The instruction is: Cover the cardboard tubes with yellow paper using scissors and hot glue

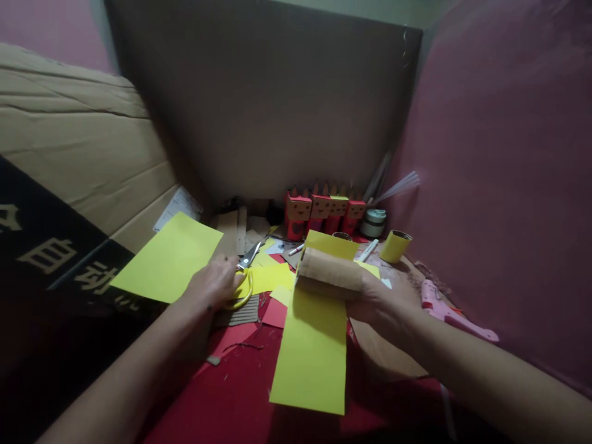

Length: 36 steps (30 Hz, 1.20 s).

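My right hand (370, 296) is closed around the end of a brown cardboard tube (329, 271). A long yellow paper strip (314, 357) runs behind the tube, showing above it and hanging below toward the front. My left hand (219, 280) has its fingers closed at the yellow handles of a pair of scissors (245, 287), whose blades point away to the upper right. Beside that hand, a larger yellow paper sheet (169, 259) lies over the cardboard box side; the wrist overlaps its edge, and I cannot tell whether the fingers also touch it.
Several red tube figures with cardboard faces (298, 213) stand at the back. To their right are a pale lidded jar (374, 222) and a yellow-wrapped tube (396, 246). A pink glue gun (456, 311) lies at right. Paper scraps cover the red surface (222, 394); a big cardboard box (78, 135) rises at left.
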Tool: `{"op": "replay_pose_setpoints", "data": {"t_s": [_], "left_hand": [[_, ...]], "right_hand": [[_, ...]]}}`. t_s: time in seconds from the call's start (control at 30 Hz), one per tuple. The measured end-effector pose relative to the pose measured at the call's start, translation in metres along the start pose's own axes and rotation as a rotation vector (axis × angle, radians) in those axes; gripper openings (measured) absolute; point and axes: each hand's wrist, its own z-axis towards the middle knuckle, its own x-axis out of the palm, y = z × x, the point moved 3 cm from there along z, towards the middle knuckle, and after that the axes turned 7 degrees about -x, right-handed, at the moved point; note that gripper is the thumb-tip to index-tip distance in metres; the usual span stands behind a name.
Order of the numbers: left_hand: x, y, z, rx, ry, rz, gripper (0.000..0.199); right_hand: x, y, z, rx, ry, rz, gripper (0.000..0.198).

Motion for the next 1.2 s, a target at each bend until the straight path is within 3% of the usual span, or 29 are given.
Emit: {"op": "replay_pose_setpoints", "data": {"t_s": [0.1,0.23,0.37,0.43,0.5,0.6,0.7,0.83,0.9,1.07,1.13,1.2], "left_hand": [[-0.011,-0.024,-0.026,0.122,0.006,-0.145,0.041],[-0.003,-0.041,-0.052,0.238,0.278,-0.464,0.04],[0.019,-0.042,-0.063,0.173,0.56,-0.705,0.03],[0.026,-0.043,-0.065,0.121,0.586,-0.741,0.026],[0.028,-0.044,-0.066,0.069,0.531,-0.773,0.022],[0.027,-0.041,-0.063,0.001,0.498,-0.833,0.023],[0.024,-0.032,-0.056,-0.043,0.468,-0.886,0.028],[0.019,-0.024,-0.049,-0.045,0.424,-0.872,0.025],[0.017,-0.025,-0.051,-0.041,0.462,-0.856,0.024],[0.014,-0.032,-0.059,0.045,0.509,-0.709,0.02],[0.015,-0.031,-0.061,0.067,0.499,-0.651,0.018],[0.018,-0.028,-0.061,0.033,0.503,-0.665,0.019]], "right_hand": [[0.007,-0.014,0.013,0.101,0.03,0.166,0.028],[0.013,-0.023,0.022,0.195,-0.028,0.203,0.023],[0.019,-0.035,0.028,0.277,0.005,0.175,0.025],[0.019,-0.043,0.032,0.307,0.017,0.173,0.023],[0.016,-0.048,0.035,0.311,0.013,0.167,0.022],[0.005,-0.044,0.033,0.19,-0.038,0.052,0.027],[-0.006,-0.028,0.02,0.034,-0.104,-0.143,0.047],[-0.004,0.013,0.002,-0.417,-0.183,-0.631,0.067],[0.008,0.03,0.0,-0.564,-0.05,-0.818,0.061],[0.038,0.047,0.019,-0.601,0.584,-1.093,0.062],[0.043,0.043,0.028,-0.598,0.716,-1.23,0.051],[0.042,0.036,0.036,-0.596,0.748,-1.37,0.032]]}}
